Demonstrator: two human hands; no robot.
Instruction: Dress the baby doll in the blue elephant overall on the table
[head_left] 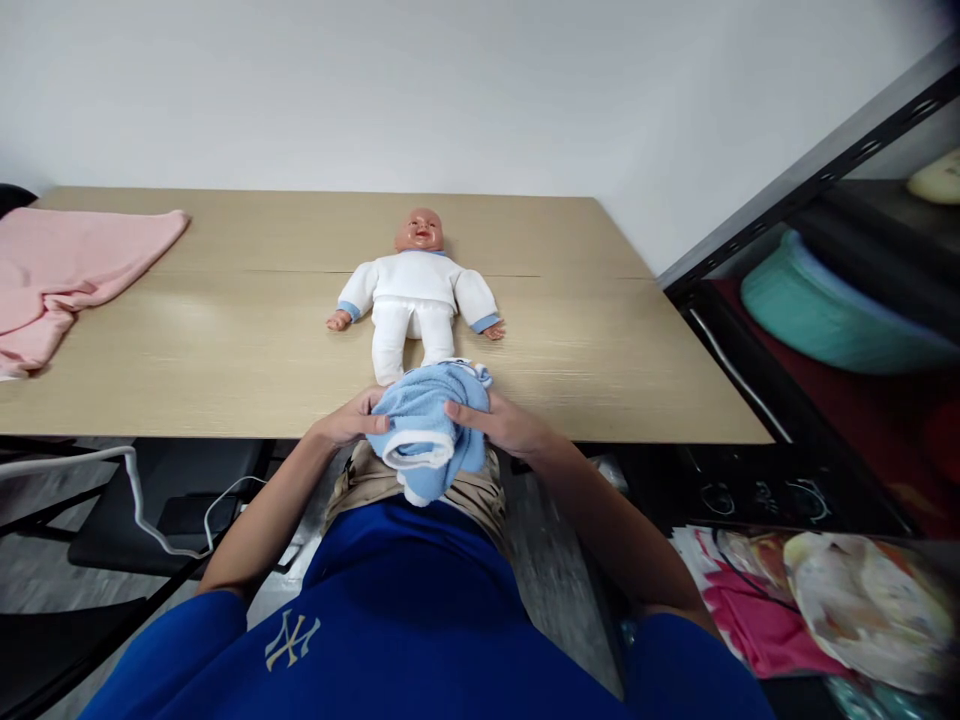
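Blue terry garment [427, 420] sits bunched at the table [225, 340] edge by the feet of the baby doll [416, 290], left hand [346, 420] and right hand [501, 422] each clamped on a side; I'd say keep that white cuff [409, 452] stretched wide.

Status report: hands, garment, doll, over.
Left hand and right hand both grip blue garment at table edge. Doll face up just beyond, in white. Pink cloth far left, apart.
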